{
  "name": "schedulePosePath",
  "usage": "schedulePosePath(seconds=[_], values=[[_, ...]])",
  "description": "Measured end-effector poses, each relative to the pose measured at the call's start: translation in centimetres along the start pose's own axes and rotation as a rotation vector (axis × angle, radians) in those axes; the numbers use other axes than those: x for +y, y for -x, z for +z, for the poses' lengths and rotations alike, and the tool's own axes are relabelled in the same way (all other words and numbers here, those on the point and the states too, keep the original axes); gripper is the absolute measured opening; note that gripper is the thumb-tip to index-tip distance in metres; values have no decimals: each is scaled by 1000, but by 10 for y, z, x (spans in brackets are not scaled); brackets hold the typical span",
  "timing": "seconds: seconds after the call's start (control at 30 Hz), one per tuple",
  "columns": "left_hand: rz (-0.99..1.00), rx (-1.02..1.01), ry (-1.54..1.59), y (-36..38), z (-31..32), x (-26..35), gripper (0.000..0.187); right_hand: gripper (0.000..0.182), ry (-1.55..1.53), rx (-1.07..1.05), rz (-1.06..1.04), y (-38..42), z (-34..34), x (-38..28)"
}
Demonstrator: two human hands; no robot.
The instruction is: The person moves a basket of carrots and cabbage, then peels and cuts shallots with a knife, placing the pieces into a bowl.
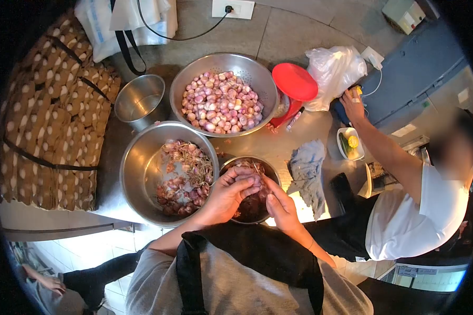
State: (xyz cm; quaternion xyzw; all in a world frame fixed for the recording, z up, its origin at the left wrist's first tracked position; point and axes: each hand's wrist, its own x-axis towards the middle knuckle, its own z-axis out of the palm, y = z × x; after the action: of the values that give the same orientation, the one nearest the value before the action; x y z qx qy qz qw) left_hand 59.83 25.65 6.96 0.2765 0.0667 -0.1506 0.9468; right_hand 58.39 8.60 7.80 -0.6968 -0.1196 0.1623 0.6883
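Over a small steel bowl (275, 176) at the middle front, my two hands are close together. My left hand (227, 197) is closed, pinching what looks like a shallot, mostly covered by the fingers. My right hand (283, 209) meets it from the right with fingers curled; a thin object shows near its fingertips, too small to name. Dark reddish skins (255, 205) lie in the bowl beneath. Just left, a large steel pot (136, 163) holds unpeeled shallots (194, 194) with dry roots and skins. Behind, a steel colander (181, 86) is full of peeled shallots (220, 102).
Stacked egg trays (52, 121) stand at left, beside an empty steel pot (142, 97). A red lid (294, 82), a plastic bag (333, 73), a grey cloth (307, 170) and a white container (350, 144) are at right. A co-worker (418, 210) reaches in there; another person sits lower left.
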Motion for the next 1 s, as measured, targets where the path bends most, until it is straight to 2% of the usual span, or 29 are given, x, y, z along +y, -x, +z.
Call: schedulePosePath(seconds=[0.17,0.23,0.3,0.47,0.5,0.53,0.6,0.67,0.73,0.83,0.93,1.0], values=[[37,-15,2,-2,-2,2,11,42,211,-1,-304,-12,-2,24],[34,7,-24,-4,-4,5,10,42,179,-2,-237,-16,-3,17],[1,50,-70,-3,-8,8,10,42,-58,-11,37,-12,-3,2],[33,96,-211,-13,-4,29,15,41,-39,34,-3,-16,-8,26],[46,114,-254,-19,1,40,17,41,45,45,8,-15,-9,28],[58,95,-268,-21,17,60,26,41,65,47,20,-14,-8,28],[264,45,-372,-33,30,88,37,42,43,47,48,-13,-5,25],[498,1,-459,-40,38,117,37,42,22,41,68,-11,-3,25],[620,-55,-467,-39,37,140,32,42,65,33,66,-11,-5,24],[612,32,-780,-37,9,154,20,41,109,25,51,-11,-6,24],[326,35,-1097,-42,-43,151,13,40,120,24,45,-11,-7,28],[200,67,-1413,-53,-103,132,15,40,108,17,54,-13,-7,30]])
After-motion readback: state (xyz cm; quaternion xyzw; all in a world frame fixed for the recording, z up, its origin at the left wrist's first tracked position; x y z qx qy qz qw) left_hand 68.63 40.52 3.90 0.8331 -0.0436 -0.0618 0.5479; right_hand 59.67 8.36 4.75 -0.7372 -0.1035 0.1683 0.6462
